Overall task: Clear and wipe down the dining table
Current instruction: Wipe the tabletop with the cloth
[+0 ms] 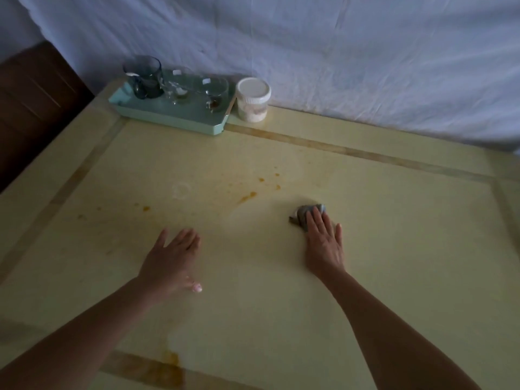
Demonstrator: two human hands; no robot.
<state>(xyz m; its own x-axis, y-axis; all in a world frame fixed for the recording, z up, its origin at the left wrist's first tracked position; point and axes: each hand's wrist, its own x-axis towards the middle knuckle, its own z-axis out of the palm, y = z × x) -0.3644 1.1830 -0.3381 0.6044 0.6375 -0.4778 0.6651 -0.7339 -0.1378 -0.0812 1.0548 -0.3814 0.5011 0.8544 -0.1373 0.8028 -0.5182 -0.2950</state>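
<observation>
My right hand (325, 237) lies flat with straight fingers on a small grey cloth (302, 213), pressing it onto the cream dining table (394, 249). Most of the cloth is hidden under the fingers. My left hand (171, 257) rests flat on the table to the left, fingers spread, holding nothing. Orange-brown stains (249, 196) spot the tabletop just beyond and left of the cloth, with more small stains (146, 208) further left and a faint ring mark (181, 190).
A pale green tray (168, 115) at the back left corner carries a dark blue glass (145, 77) and two clear glasses (215, 91). A white-lidded jar (252, 99) stands right of it. A white sheet (337, 52) hangs behind. Dark wooden furniture (33, 99) is at left.
</observation>
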